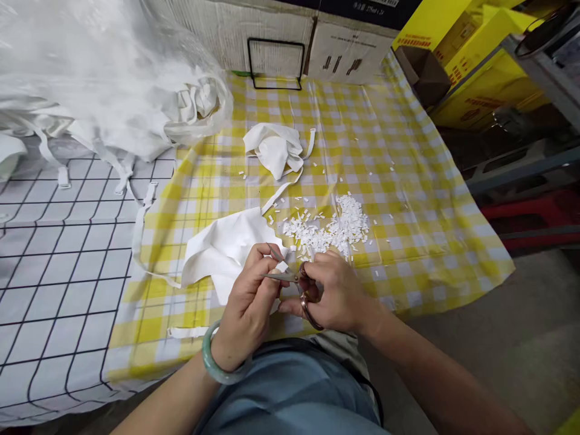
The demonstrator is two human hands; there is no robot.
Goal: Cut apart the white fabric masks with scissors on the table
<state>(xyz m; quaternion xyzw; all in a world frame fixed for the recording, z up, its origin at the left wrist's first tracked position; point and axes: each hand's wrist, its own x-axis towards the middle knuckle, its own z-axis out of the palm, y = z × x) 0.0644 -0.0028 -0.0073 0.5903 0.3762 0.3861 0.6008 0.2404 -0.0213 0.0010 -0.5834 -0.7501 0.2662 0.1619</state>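
Observation:
My right hand (pixel 333 290) has its fingers through the bronze-coloured handles of a pair of scissors (pixel 293 277), whose blades are spread and point left. Between the blades shows a small piece of white fabric. My left hand (pixel 256 290), with a green bangle at the wrist, pinches the edge of a white cloth piece with straps (pixel 226 244). That cloth lies spread to the left on the checked tablecloth. Just beyond my hands is a heap of small white snippets (pixel 348 223). Farther back rests a second, crumpled white cloth piece (pixel 275 148) with a strap.
A clear plastic bag (pixel 113 72) full of white strapped pieces takes up the back left. Cardboard boxes (pixel 348 48) and a black wire stand (pixel 276 63) line the back. Metal shelving (pixel 521 157) stands at right, beyond the yellow checked tablecloth (pixel 421 241).

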